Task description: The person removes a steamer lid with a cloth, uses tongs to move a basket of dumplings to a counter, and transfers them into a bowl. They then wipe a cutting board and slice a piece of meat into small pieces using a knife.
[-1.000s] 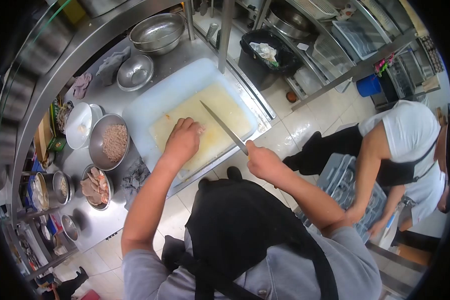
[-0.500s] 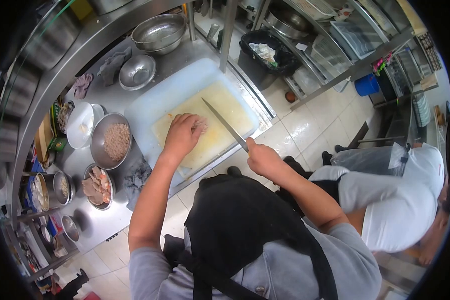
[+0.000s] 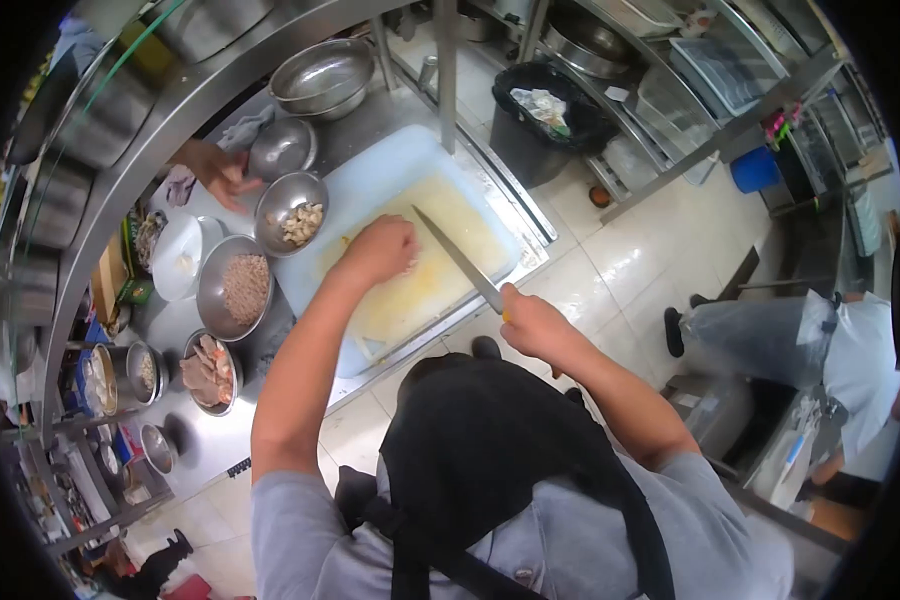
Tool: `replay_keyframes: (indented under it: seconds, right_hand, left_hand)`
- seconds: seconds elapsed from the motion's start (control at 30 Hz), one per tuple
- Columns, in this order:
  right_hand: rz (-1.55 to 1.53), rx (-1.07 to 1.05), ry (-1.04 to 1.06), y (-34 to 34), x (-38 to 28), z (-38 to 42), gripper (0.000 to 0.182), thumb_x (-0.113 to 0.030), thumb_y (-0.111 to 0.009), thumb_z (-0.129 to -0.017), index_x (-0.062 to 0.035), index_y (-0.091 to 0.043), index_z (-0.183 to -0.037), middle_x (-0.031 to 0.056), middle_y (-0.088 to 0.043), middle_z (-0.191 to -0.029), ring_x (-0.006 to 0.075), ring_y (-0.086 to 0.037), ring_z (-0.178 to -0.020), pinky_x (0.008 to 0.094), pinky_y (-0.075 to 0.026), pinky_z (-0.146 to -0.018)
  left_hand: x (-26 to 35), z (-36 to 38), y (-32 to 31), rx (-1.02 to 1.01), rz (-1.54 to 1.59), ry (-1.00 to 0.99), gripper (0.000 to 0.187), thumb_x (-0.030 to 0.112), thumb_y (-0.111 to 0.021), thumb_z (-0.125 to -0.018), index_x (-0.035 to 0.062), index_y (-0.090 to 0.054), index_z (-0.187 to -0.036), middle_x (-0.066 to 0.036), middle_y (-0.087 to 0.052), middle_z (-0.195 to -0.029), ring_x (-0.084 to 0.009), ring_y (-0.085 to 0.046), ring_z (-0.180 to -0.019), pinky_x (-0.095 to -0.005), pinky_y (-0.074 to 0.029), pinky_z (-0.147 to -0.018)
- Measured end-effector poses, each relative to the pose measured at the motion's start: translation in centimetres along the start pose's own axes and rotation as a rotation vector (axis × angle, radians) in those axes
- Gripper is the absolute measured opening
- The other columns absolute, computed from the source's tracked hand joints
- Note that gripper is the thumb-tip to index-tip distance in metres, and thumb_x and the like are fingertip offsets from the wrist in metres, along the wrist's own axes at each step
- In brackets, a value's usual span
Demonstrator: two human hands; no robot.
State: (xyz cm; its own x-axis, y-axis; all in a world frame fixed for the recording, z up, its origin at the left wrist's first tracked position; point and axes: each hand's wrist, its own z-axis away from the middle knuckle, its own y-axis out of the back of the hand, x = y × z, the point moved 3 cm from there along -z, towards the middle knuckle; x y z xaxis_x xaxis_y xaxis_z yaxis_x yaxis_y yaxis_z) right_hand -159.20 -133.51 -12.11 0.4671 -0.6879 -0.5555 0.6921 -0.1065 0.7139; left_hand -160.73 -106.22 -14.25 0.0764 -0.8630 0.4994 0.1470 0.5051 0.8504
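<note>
A large kitchen knife (image 3: pixel 457 256) is in my right hand (image 3: pixel 535 318), its fingers wrapped round the handle. The blade points up and left over a white cutting board (image 3: pixel 355 200) with a wet, yellowish surface. My left hand (image 3: pixel 380 250) is over the board, left of the blade and apart from it. Its fingers are curled downward, and whatever they hold is hidden. Just left of the board stands a steel bowl (image 3: pixel 265 215) with pale chopped pieces (image 3: pixel 302 222). Another person's hand (image 3: pixel 215 175) is next to that bowl, fingers spread.
Further steel bowls hold minced meat (image 3: pixel 245 288) and meat pieces (image 3: pixel 208 375). A white bowl (image 3: pixel 175 262) and large steel bowls (image 3: pixel 322 75) stand on the counter. A lined bin (image 3: pixel 550 115) is beyond the board. To the right, another person in white (image 3: pixel 860 365) bends over.
A bowl of pale chopped pieces now stands beside the board, with another person's hand near it. My left hand has curled more. The person at right has moved further away.
</note>
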Motion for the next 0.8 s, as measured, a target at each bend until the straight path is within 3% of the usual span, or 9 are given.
replay_keyframes:
  seconds: [0.03,0.1,0.23,0.3,0.33,0.4,0.5,0.6,0.8]
  right_hand:
    - [-0.026,-0.026,-0.073,0.2,0.5,0.2,0.035,-0.005,-0.053,-0.085,0.0057,-0.044,-0.117,0.0311,-0.066,-0.085,0.0491,-0.066,-0.086,0.0555,-0.053,-0.08]
    - [-0.042,-0.066,-0.121,0.8,0.8,0.6,0.034,-0.006,-0.053,-0.085,0.0047,-0.044,-0.117,0.0314,-0.066,-0.085,0.0499,-0.066,-0.085,0.0556,-0.053,-0.08]
    - [-0.043,-0.102,-0.093,1.3,1.4,0.6,0.032,-0.007,-0.053,-0.084,0.004,-0.044,-0.113,0.0326,-0.065,-0.089,0.0511,-0.064,-0.087,0.056,-0.052,-0.082]
    - [-0.027,-0.084,-0.075,1.3,1.9,0.3,0.032,-0.009,-0.055,-0.085,0.0043,-0.044,-0.111,0.0333,-0.065,-0.091,0.0511,-0.064,-0.091,0.0559,-0.051,-0.083]
    - [-0.021,-0.072,-0.053,1.3,2.1,0.2,0.032,-0.009,-0.055,-0.085,0.0043,-0.044,-0.111,0.0333,-0.065,-0.091,0.0511,-0.064,-0.091,0.0559,-0.051,-0.083]
    - [-0.093,-0.06,-0.023,1.3,2.4,0.2,0.033,-0.012,-0.057,-0.085,0.0041,-0.044,-0.11,0.0331,-0.065,-0.092,0.0516,-0.064,-0.092,0.0563,-0.05,-0.083]
    - [-0.063,-0.063,-0.016,1.0,2.8,-0.3,0.04,-0.015,-0.059,-0.084,0.0045,-0.045,-0.116,0.0339,-0.066,-0.095,0.0518,-0.063,-0.096,0.0552,-0.05,-0.085]
    - [-0.046,-0.054,-0.021,0.7,3.0,-0.7,0.044,-0.015,-0.059,-0.084,0.0041,-0.045,-0.121,0.0344,-0.066,-0.098,0.0514,-0.063,-0.098,0.0546,-0.05,-0.087]
    - [-0.102,-0.077,-0.078,0.5,2.8,-0.6,0.042,-0.016,-0.06,-0.085,0.0034,-0.046,-0.12,0.0332,-0.066,-0.101,0.0503,-0.063,-0.101,0.0543,-0.05,-0.089]
  left_hand:
    - [-0.1,-0.1,-0.5,0.007,-0.008,0.019,0.015,0.017,-0.066,-0.088,0.0022,-0.07,-0.087,-0.016,-0.066,-0.095,-0.0365,-0.061,-0.101,-0.0447,-0.05,-0.091]
    - [1.1,0.0,-0.8,0.198,-0.077,-0.218,0.015,0.016,-0.067,-0.087,0.0016,-0.067,-0.089,-0.016,-0.066,-0.09,-0.0396,-0.062,-0.086,-0.047,-0.053,-0.084]
    - [1.1,2.8,-0.4,0.289,-0.192,-0.131,0.017,0.017,-0.066,-0.088,0.0037,-0.068,-0.098,-0.017,-0.068,-0.097,-0.0401,-0.063,-0.093,-0.0477,-0.053,-0.086]
    - [0.5,6.2,1.4,0.694,-0.083,0.157,0.021,0.02,-0.066,-0.09,0.0048,-0.068,-0.104,-0.018,-0.071,-0.097,-0.0417,-0.066,-0.092,-0.0502,-0.054,-0.084]
    - [0.2,7.3,2.3,0.715,-0.099,0.157,0.021,0.02,-0.066,-0.09,0.0048,-0.068,-0.104,-0.018,-0.071,-0.097,-0.0417,-0.066,-0.092,-0.0502,-0.054,-0.084]
    - [-1.9,9.7,3.5,0.475,-0.246,0.729,0.028,0.027,-0.063,-0.093,0.0054,-0.067,-0.111,-0.018,-0.074,-0.092,-0.0417,-0.071,-0.086,-0.0526,-0.056,-0.078]
    - [-6.6,10.1,2.1,0.68,-0.179,0.624,0.029,0.029,-0.064,-0.093,0.007,-0.067,-0.111,-0.018,-0.073,-0.08,-0.0438,-0.07,-0.074,-0.054,-0.056,-0.072]
    - [-6.6,10.0,3.5,0.815,-0.077,0.589,0.026,0.028,-0.065,-0.093,0.008,-0.067,-0.109,-0.02,-0.073,-0.084,-0.0432,-0.071,-0.077,-0.0537,-0.056,-0.074]
    - [-10.3,9.5,11.2,1.083,-0.127,0.619,0.021,0.024,-0.067,-0.091,0.005,-0.068,-0.1,-0.022,-0.072,-0.083,-0.0431,-0.07,-0.077,-0.0536,-0.056,-0.072]
